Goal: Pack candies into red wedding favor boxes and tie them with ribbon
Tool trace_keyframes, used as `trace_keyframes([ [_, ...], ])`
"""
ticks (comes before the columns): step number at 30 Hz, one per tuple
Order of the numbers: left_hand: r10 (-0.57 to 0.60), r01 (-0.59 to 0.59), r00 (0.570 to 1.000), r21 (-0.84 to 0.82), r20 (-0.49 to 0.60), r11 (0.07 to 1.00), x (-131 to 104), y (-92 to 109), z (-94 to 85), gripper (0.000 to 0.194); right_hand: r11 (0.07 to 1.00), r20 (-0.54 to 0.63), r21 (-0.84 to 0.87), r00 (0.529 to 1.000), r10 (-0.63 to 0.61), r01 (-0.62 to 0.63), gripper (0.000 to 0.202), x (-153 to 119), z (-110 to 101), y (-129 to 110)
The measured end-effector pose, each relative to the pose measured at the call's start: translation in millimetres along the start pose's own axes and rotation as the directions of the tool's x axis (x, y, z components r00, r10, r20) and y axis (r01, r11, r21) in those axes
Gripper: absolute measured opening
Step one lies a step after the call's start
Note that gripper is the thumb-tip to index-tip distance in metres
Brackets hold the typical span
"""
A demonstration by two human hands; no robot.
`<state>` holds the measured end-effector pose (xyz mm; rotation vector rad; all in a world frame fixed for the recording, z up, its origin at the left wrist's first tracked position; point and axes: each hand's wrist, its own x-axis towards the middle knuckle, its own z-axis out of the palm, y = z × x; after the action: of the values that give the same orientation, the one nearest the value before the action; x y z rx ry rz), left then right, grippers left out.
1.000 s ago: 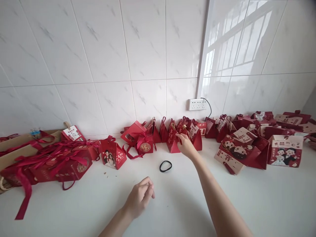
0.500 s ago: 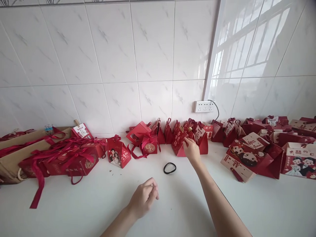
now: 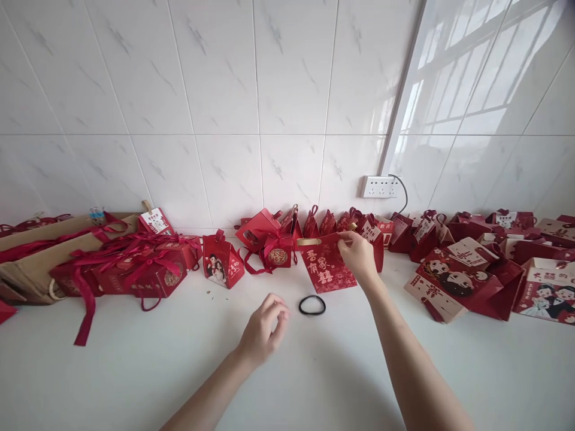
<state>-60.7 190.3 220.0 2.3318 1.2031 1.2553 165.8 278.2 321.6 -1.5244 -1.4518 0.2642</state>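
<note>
My right hand (image 3: 358, 254) pinches the upper right edge of a red bag (image 3: 327, 266) with pale characters and a gold strip along its top left. The bag's printed side faces me, its lower edge at the white table. My left hand (image 3: 265, 329) is over the table to the left with its fingers curled and a gap between thumb and forefinger; nothing shows in it. A black hair band (image 3: 312, 305) lies between the hands, in front of the bag. Behind the bag stand small red boxes (image 3: 311, 223), and a red box with a ribbon bow (image 3: 277, 254) is on its left.
On the left are an open brown bag (image 3: 29, 281), ribboned red boxes (image 3: 157, 269) and a triangular box with a printed couple (image 3: 223, 263). Many red and cream boxes (image 3: 471, 275) crowd the right. A socket strip (image 3: 380, 187) is on the tiled wall.
My right hand has raised and turned the red bag out of the group, so its front shows. My left hand's fingers have parted and moved slightly up. The view has shifted a little.
</note>
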Motion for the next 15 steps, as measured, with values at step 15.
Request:
trace_keyframes([
  [15, -0.472, 0.232, 0.776, -0.507, -0.418, 0.830, 11, 6, -6.4, 0.022, 0.802, 0.459, 0.201, 0.669, -0.585, 0.563, 0.046, -59, 18, -70],
])
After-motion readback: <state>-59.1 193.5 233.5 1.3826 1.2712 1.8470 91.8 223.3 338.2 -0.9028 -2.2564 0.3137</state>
